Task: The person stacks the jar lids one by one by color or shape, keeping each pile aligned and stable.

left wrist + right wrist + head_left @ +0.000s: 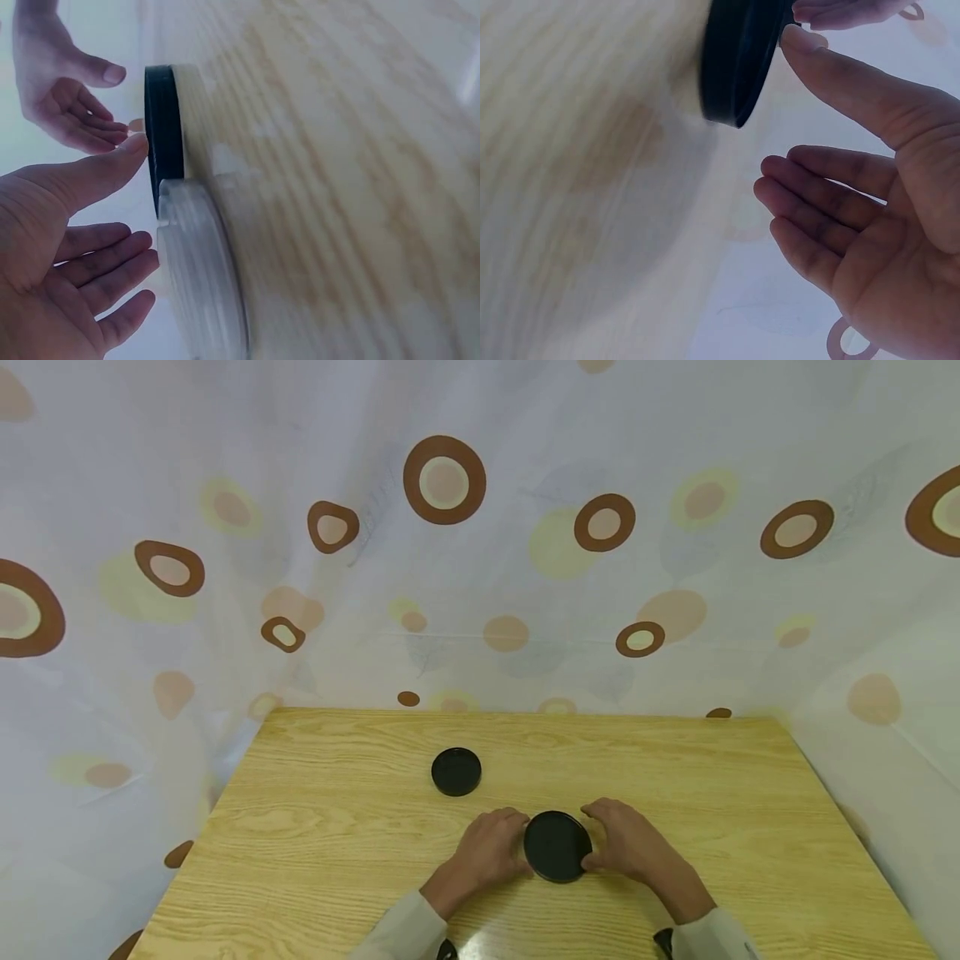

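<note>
A round black shallow dish or lid [558, 847] lies between the two hands on the wooden table. My left hand [489, 845] is at its left side, with the thumb tip close against the black rim [163, 124] in the left wrist view and the fingers loosely extended. On the other side, my right hand [626, 842] has its thumb at the dish's lower right edge. Its other fingers stand apart from the dish in the right wrist view. A greyish, shiny round rim [201, 270] overlaps the black one in the left wrist view; I cannot tell what it is.
A smaller-looking black round dish [456, 772] lies farther back and to the left on the wood-grain table [337, 827]. Behind the table's back edge hangs a pale sheet [510, 560] with brown rings and spots, which also runs along both sides.
</note>
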`<state>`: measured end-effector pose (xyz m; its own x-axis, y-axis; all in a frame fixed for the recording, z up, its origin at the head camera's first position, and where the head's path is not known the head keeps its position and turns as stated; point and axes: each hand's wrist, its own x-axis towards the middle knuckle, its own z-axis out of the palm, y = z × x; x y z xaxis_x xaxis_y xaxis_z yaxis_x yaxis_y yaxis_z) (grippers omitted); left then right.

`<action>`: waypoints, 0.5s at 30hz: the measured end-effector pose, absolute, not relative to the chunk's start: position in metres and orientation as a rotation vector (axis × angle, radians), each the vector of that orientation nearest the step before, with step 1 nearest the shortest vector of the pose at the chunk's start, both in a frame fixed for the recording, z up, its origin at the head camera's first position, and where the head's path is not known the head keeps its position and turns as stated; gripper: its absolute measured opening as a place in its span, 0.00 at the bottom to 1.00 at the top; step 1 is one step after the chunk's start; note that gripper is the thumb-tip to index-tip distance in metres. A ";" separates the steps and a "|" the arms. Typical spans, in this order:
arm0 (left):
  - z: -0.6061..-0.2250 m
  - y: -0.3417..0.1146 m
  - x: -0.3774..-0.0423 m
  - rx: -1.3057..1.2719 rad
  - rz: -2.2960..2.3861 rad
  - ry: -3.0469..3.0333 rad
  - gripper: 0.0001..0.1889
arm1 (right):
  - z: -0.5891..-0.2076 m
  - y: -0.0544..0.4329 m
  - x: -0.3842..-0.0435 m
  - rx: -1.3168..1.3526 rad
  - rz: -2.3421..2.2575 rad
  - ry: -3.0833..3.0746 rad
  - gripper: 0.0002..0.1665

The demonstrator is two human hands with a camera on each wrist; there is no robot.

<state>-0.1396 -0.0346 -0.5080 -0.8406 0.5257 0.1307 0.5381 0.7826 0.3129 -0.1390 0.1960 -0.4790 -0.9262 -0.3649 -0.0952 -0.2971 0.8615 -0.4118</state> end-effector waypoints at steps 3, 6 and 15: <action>-0.504 -0.037 -0.140 -0.843 -0.548 -2.952 0.34 | -0.476 0.195 -0.142 -0.494 -0.603 2.851 0.43; -0.501 -0.040 -0.140 -0.808 -0.591 -2.971 0.33 | -0.472 0.192 -0.145 -0.501 -0.607 2.840 0.43; -0.494 -0.050 -0.143 -0.784 -0.647 -2.972 0.32 | -0.464 0.179 -0.152 -0.541 -0.624 2.866 0.41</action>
